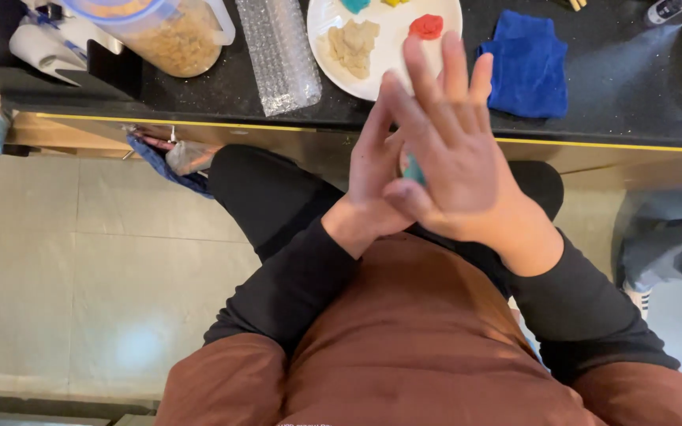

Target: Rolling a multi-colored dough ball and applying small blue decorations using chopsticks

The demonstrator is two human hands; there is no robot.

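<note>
My two hands are pressed palm to palm over my lap, just in front of the black counter's edge. My right hand [451,142] lies on top with its fingers stretched out towards the white plate [392,67]. Beneath it is my left hand [369,177], fingers pointing up. A small teal lump of clay [414,170] shows between the palms, mostly hidden. On the plate lie a beige crumbly piece of dough [351,46], a red lump [426,26], a teal bit [354,5] and a yellow bit [394,2].
On the black counter [609,95] there are a folded blue cloth [526,63] right of the plate, a roll of bubble wrap [278,51] to its left, and a clear plastic jug [169,35] with tan contents. Pale floor tiles lie at left.
</note>
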